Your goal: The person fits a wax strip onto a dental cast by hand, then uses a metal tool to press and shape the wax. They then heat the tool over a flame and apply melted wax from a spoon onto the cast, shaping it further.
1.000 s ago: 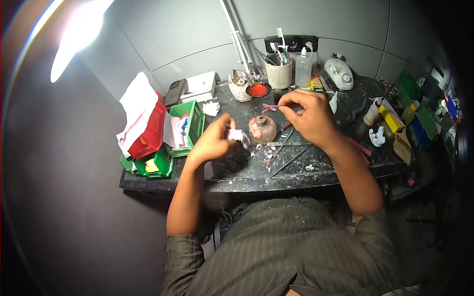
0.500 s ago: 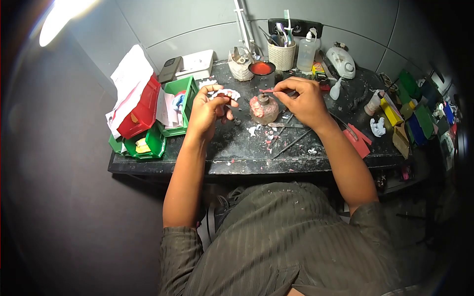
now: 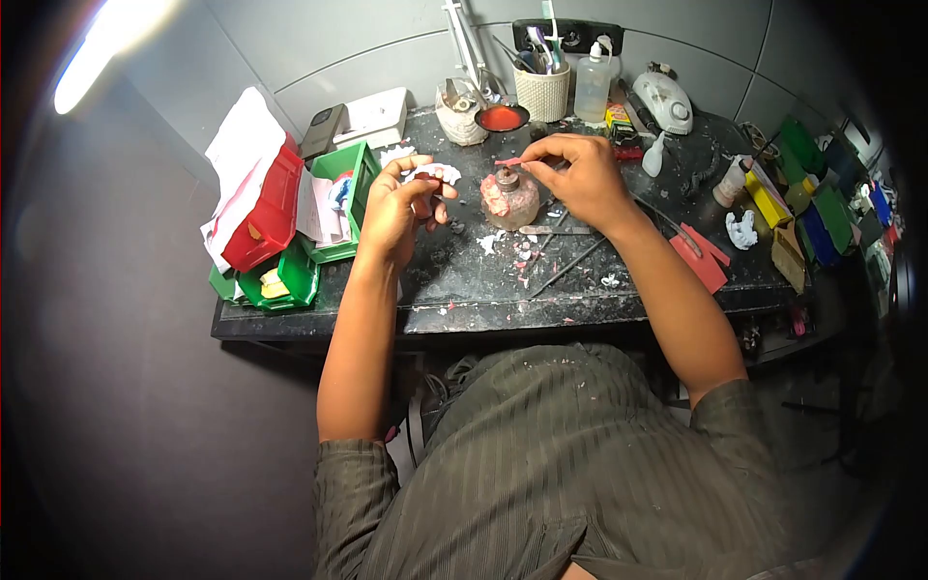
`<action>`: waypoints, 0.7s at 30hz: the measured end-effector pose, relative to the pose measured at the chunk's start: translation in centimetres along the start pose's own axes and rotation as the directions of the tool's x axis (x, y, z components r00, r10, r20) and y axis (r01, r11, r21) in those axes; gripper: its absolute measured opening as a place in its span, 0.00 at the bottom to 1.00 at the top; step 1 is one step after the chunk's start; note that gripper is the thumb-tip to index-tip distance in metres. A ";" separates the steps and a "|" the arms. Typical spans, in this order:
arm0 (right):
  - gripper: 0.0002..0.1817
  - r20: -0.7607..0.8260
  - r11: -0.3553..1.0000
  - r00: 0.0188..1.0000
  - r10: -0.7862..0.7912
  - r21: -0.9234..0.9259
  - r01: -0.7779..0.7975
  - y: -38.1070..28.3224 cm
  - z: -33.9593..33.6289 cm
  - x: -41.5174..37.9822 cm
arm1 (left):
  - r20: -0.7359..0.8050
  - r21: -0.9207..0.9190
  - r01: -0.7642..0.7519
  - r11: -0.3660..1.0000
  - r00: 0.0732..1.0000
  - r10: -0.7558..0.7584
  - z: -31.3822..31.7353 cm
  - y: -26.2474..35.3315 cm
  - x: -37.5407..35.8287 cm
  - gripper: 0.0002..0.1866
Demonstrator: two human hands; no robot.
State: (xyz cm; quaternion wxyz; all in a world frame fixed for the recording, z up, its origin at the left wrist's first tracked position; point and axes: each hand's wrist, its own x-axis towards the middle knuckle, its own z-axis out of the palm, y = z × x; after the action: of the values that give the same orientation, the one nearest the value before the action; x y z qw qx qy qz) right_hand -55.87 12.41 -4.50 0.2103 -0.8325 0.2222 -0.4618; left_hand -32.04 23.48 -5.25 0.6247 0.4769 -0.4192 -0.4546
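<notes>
My left hand (image 3: 389,215) is closed around a white plaster dental cast (image 3: 441,173) with dark red material on it, left of the lamp. The fingers cover much of the cast. My right hand (image 3: 586,182) pinches a thin strip of pink wax (image 3: 507,162) between thumb and fingertips. That strip lies just above the wick top of a glass spirit lamp (image 3: 522,206), whose side is smeared with pink wax. No flame can be made out. In front of the lamp are a wax knife (image 3: 556,230) and a thin dark rod (image 3: 568,271), among scattered wax and plaster crumbs.
Green bins (image 3: 340,249) and a red bin (image 3: 266,215) stand at the left. Behind the lamp are a red-filled dish (image 3: 502,118), a brush cup (image 3: 542,97) and a squeeze bottle (image 3: 592,87). Pink wax sheets (image 3: 698,266) and another plaster cast (image 3: 741,230) lie at the right.
The whole view has shifted a little, so the bench things appear slightly up and left. Both hands keep their grips, and the wax strip stays over the lamp top.
</notes>
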 end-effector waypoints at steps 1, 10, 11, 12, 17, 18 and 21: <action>0.06 -0.003 1.000 1.000 0.004 0.002 -0.004 0.1 0.0 0.0 | 0.000 0.002 -0.003 1.000 1.000 0.003 0.0 0.0 0.0 0.20; 0.07 0.210 0.770 0.936 0.282 0.532 -0.351 -0.7 -2.1 -0.4 | 0.017 -0.041 -0.020 0.999 1.000 0.020 -0.2 0.2 -0.5 0.20; 0.07 0.280 0.707 0.906 0.318 0.566 -0.424 -0.9 -2.8 -0.5 | 0.018 -0.037 -0.010 0.999 1.000 0.011 -0.1 0.2 -0.8 0.20; 0.09 0.336 0.681 0.886 0.320 0.568 -0.461 -0.7 -3.4 -0.7 | 0.128 -0.028 -0.101 0.994 0.986 0.104 0.1 0.3 -1.3 0.21; 0.11 0.510 0.590 0.796 0.327 0.548 -0.593 -1.3 -3.3 -1.6 | 0.533 0.326 -0.084 0.942 0.839 -0.110 1.8 1.3 -3.5 0.16; 0.11 0.509 0.590 0.800 0.317 0.554 -0.587 -1.6 -3.0 -1.8 | 0.556 0.303 -0.023 0.953 0.816 -0.157 2.1 1.0 -3.5 0.16; 0.10 0.518 0.592 0.797 0.311 0.550 -0.589 -2.0 -1.7 -2.0 | 0.491 0.331 0.057 0.942 0.842 -0.223 3.4 0.3 -3.5 0.14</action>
State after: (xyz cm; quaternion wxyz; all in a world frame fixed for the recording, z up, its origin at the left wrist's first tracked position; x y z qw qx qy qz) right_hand -57.90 14.92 -3.93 0.6529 -0.6775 0.1978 -0.2750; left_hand -36.05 26.21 -4.66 0.3712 0.4554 -0.6011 -0.5417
